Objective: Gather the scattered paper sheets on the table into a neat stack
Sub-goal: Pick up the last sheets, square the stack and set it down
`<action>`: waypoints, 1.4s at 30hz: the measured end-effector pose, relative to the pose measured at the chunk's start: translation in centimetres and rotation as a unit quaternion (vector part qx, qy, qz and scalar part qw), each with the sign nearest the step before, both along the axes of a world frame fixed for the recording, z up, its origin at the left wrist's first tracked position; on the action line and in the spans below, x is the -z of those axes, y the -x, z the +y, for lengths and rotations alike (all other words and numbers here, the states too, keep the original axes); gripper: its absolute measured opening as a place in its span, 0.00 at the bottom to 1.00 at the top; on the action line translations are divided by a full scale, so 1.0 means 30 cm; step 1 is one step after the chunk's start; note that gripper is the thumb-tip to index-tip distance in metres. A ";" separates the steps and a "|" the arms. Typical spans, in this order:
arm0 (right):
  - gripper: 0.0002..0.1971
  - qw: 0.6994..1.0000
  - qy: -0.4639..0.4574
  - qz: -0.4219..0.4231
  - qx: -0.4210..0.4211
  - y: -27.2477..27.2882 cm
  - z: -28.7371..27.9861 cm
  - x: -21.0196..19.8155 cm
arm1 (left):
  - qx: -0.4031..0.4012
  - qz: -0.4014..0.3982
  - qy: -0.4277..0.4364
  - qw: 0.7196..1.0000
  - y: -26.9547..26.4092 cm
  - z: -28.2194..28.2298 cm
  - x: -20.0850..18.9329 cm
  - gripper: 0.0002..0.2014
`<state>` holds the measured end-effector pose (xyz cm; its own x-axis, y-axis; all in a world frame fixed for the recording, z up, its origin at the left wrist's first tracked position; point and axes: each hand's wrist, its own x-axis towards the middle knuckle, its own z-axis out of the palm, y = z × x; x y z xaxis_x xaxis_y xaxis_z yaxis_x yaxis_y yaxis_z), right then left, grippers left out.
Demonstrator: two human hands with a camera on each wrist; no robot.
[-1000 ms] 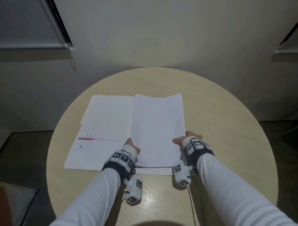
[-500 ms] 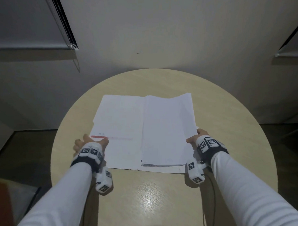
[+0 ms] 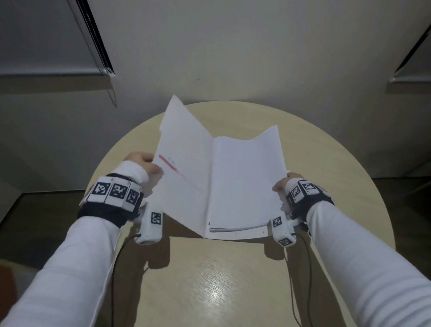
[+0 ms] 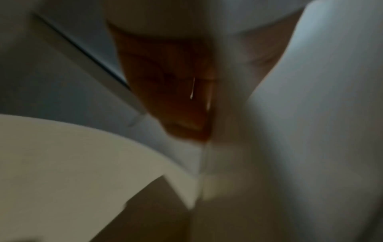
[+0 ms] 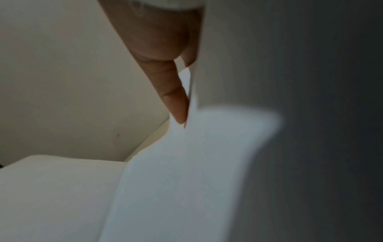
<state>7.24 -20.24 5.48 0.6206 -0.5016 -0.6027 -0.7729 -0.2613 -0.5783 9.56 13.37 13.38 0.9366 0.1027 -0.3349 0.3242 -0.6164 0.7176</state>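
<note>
A white sheet with a red stripe [image 3: 185, 179] stands raised and tilted over the left of the round table [image 3: 238, 285]. My left hand [image 3: 146, 163] grips its left edge; in the blurred left wrist view curled fingers [image 4: 176, 91] hold the sheet [image 4: 311, 114]. It meets the paper stack [image 3: 244, 182] along a central crease. The stack lies on the table, its far edge curling up. My right hand [image 3: 281, 185] holds the stack's right edge. In the right wrist view a straight finger [image 5: 174, 98] lies along the paper [image 5: 186, 163].
A plain wall stands close behind the table. Lowered window blinds [image 3: 90, 40] hang at the upper left and upper right. Cables run from my wrist cameras [image 3: 150, 224] across the near tabletop. Dark floor surrounds the table.
My left hand left the stack's left edge, went to the striped sheet's outer edge and lifted it off the table, tilting it toward the stack. My right hand stayed at the stack's right edge.
</note>
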 end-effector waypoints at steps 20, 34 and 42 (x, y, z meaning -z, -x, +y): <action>0.36 1.000 -0.022 -0.009 -0.017 0.073 0.004 0.054 | 0.435 0.043 -0.220 0.872 0.144 -0.495 0.412 0.25; 0.26 0.977 -0.111 -0.176 -0.036 0.110 0.073 0.133 | 0.031 0.169 0.107 0.979 -0.052 -0.225 0.360 0.33; 0.19 0.936 -0.150 -0.318 0.002 0.062 0.176 -0.084 | -0.110 -0.024 0.264 0.958 -0.095 -0.193 0.200 0.10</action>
<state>5.39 -14.97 8.00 0.8998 -0.3727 -0.2268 -0.2489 -0.0117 -0.9685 12.40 7.58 7.39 0.9275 0.1286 -0.3510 0.3629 -0.0843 0.9280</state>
